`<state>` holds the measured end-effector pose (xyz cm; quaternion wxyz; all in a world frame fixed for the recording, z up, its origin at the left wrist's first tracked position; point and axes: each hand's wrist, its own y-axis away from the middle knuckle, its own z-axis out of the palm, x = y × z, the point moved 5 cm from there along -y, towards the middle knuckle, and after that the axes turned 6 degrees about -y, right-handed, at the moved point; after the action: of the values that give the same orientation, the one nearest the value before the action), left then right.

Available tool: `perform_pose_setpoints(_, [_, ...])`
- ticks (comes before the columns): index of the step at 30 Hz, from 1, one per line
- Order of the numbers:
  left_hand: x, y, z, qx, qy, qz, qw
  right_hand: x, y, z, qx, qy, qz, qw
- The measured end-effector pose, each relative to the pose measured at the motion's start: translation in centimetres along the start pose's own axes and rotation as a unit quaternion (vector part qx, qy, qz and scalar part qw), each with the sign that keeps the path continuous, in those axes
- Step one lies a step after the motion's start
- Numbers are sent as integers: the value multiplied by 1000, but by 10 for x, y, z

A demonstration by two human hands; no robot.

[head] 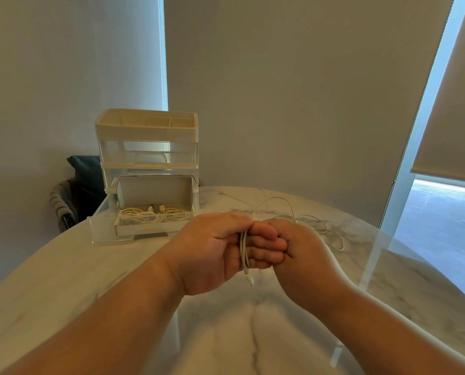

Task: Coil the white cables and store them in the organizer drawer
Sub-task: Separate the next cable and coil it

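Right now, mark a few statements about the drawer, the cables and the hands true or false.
1. The organizer has its bottom drawer pulled open. True.
2. That drawer holds nothing. False: coiled cables lie in it.
3. The left hand and right hand meet at a white cable. True.
4. That cable is fully coiled. False: a loose length trails on the table.

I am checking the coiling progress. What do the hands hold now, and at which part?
The left hand grips the white cable round its coiled loops, plug end hanging below. The right hand is curled beside it; its hold is hidden.
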<state>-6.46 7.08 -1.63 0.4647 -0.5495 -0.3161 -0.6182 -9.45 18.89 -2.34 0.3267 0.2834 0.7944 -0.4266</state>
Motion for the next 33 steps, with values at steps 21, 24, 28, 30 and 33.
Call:
perform_pose_setpoints(21, [-1, -3, -9, 175, 48, 27, 983, 6, -2, -5, 0, 84, 9, 996])
perform_pose_setpoints(24, [2, -3, -11, 180, 86, 47, 979, 7, 0, -3, 0, 75, 3, 997])
perform_pose_setpoints(28, [3, -3, -13, 181, 129, 62, 973, 5, 2, 9, -36, 55, 10, 998])
perform_pose_setpoints(30, [4, -3, -16, 190, 161, 71, 966, 16, 2, 12, -42, 14, 54, 998])
perform_pose_setpoints(33, [12, -1, -25, 195, 226, 94, 950, 32, 4, 14, -34, -146, 163, 975])
